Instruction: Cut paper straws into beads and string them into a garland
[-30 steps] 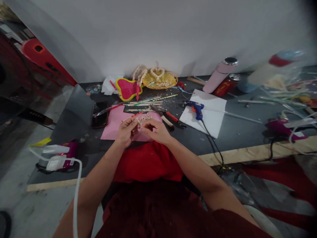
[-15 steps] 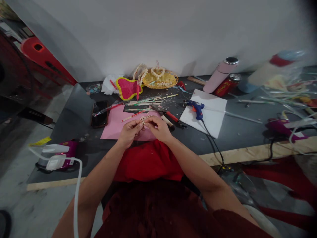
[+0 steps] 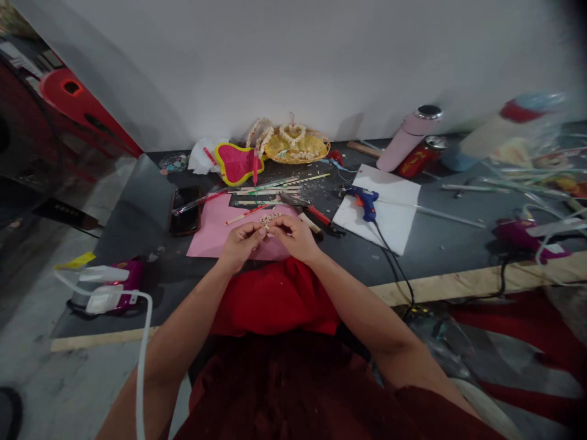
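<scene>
Over a pink sheet (image 3: 208,229), my left hand (image 3: 239,244) and my right hand (image 3: 296,238) meet, fingertips almost touching. Both are closed in a pinch on a small cluster of pale pieces (image 3: 269,218), too small to make out in detail. Just behind the fingers lie red-handled pliers (image 3: 316,214) and a stubby pale-and-dark handled tool (image 3: 310,225). Several thin printed sticks (image 3: 270,190) lie beyond them among small chips. A blue glue gun (image 3: 365,201) rests to the right on a white board (image 3: 394,226).
A yellow basket (image 3: 316,148) holds pale beaded loops at the wall. A pink flask (image 3: 409,139) and red can (image 3: 422,156) stand right of it. A phone (image 3: 185,211) lies left, and a purple device with a white cable (image 3: 125,284) is near the left edge.
Almost nothing differs. Both hands keep the same pinch in the same place, with only a slight shift of the fingers and the view.
</scene>
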Tool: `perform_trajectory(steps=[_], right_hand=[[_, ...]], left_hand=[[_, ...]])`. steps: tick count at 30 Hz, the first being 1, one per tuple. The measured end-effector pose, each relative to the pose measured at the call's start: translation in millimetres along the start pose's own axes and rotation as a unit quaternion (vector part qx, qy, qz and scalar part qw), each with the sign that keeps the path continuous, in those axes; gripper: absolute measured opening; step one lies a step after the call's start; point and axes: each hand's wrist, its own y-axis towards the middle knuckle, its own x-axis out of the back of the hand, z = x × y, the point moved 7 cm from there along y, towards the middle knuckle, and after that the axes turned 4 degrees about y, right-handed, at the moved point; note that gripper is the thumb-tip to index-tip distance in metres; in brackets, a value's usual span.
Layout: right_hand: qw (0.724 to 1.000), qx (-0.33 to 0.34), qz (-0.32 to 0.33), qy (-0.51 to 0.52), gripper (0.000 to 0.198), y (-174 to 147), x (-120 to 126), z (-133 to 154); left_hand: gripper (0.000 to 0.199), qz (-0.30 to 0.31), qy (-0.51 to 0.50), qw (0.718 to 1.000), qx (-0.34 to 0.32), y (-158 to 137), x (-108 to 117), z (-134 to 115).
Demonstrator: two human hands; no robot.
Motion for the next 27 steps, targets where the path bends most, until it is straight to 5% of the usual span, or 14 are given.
perform_trajectory(steps=[9,16,27], right_hand=[[0.998,-0.035,0.022,0.055,0.014,1.2,-2.2,-8.5],[1.000,0.000,0.025,0.011,0.017,-2.7,-5.9,-8.6],[1.000,-0.008,0.008,0.000,0.018,-1.9,-1.4,-3.4]], left_hand=[[0.026,0.006,0.010,1.000,-0.002,0.5,1.7,0.8],[0.025,-0.055,-0.081,0.995,-0.005,3.5,10.2,-6.4],[0.028,0.001,-0.035,0.999,0.005,0.5,0.2,-1.3]])
